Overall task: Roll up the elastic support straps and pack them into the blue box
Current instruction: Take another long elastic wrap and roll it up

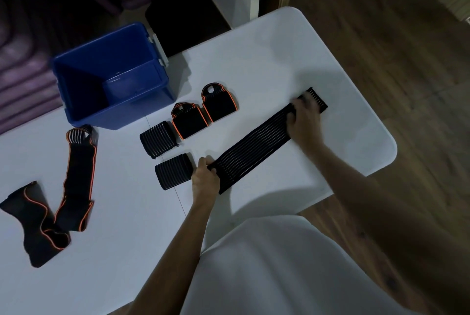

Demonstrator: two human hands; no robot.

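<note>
A: Where is the striped strap point(256, 140) lying?
B: Flat and diagonal across the bench point(292, 55), centre right of the frame. Left hand point(205, 179) is gripping its lower end, fingers curling round the edge. Right hand point(304, 121) is pressing on it near the upper end; grip partly blurred, fingers bent over the strap.
A: The box point(112, 78)?
B: Blue, sitting open at upper left.
A: Finished rolls?
B: Two striped rolls point(159, 139) just left of the left hand, two orange-edged rolls point(189, 121) lying above them, below the box's right corner.
A: Unrolled ones?
B: Two orange-edged straps point(77, 179) are lying loose at lower left, ends overlapping.
</note>
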